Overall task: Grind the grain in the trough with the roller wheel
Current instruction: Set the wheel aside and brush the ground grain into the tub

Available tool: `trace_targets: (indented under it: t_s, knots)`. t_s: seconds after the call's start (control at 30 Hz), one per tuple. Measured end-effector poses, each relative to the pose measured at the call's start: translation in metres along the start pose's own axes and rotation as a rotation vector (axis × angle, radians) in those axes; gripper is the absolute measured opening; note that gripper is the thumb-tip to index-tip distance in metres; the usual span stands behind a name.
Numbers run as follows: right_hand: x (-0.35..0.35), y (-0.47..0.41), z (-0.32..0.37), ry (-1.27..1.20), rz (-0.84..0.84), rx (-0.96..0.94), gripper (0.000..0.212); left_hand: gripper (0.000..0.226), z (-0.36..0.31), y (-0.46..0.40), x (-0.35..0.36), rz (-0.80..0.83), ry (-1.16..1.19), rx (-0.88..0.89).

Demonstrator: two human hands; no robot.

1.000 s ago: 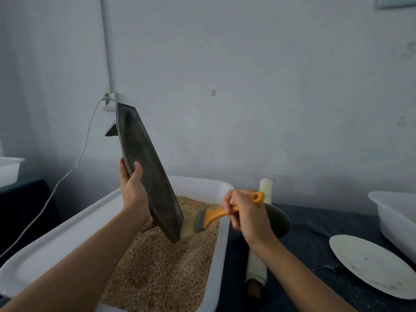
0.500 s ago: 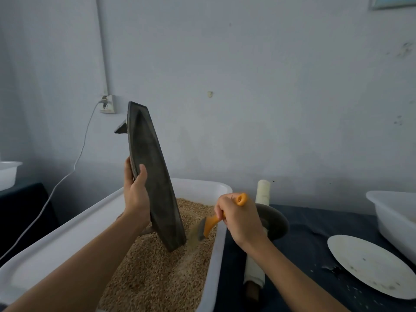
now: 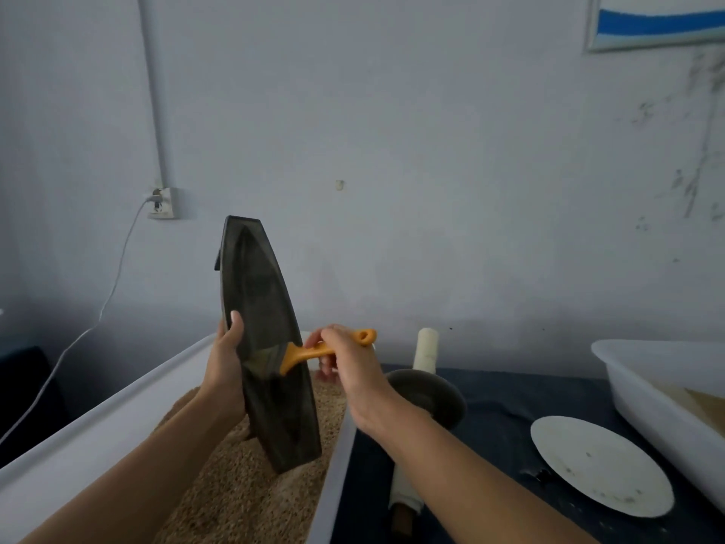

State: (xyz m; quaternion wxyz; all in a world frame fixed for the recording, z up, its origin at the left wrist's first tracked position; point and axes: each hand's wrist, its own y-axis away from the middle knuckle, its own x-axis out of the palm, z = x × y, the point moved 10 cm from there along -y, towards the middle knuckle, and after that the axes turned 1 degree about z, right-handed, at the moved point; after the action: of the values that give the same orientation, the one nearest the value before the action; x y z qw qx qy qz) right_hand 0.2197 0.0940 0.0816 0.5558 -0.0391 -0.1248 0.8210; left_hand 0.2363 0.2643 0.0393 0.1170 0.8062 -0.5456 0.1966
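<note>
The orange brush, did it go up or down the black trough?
Yes. The orange brush moved up the black trough, from the low tip over the grain to its middle.

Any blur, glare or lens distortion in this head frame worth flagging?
Head view: dim, flat light, no glare; wide-angle bending shows in the wall pipe and bin rim; the brush bristles are smeared against the dark trough; both hands stay fairly sharp.
</note>
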Motion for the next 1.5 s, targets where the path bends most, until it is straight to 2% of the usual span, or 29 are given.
trace_targets:
  t_s: [0.1,0.2,0.33,0.53,0.7,0.83,0.97,1.13,1.27,1.5]
  knots:
    - [-0.009,-0.001,0.011,0.083,-0.057,-0.032,0.024,0.064,0.008,0.005,0.014,0.055,-0.044,-0.109]
    - [-0.014,-0.003,0.008,0.111,-0.021,0.014,0.023,0.061,0.013,0.009,0.034,0.114,-0.080,-0.182]
    - [-0.024,-0.004,0.006,0.011,-0.028,0.043,0.034,0.058,0.011,0.017,0.072,0.176,-0.122,-0.184]
    - [-0.045,0.001,0.019,-0.158,-0.099,0.032,0.030,0.059,-0.007,0.029,0.117,0.266,-0.250,-0.136]
    - [-0.087,0.019,0.043,-0.221,-0.234,-0.039,0.022,0.052,-0.005,0.053,0.163,0.325,-0.188,-0.170]
    - [-0.131,0.053,0.042,-0.154,-0.327,0.021,0.035,0.051,0.033,0.085,0.193,0.327,-0.172,-0.254]
    - [-0.172,0.093,0.027,-0.029,-0.385,0.101,0.031,0.053,0.091,0.118,0.208,0.322,-0.142,-0.388]
    - [-0.217,0.123,-0.003,0.016,-0.458,0.169,0.036,0.059,0.148,0.148,0.229,0.369,-0.060,-0.504]
    - [-0.232,0.134,-0.027,-0.010,-0.483,0.213,0.037,0.067,0.174,0.151,0.231,0.341,-0.015,-0.524]
    - [-0.244,0.138,-0.058,-0.029,-0.508,0.311,0.037,0.058,0.206,0.148,0.220,0.250,-0.068,-0.615]
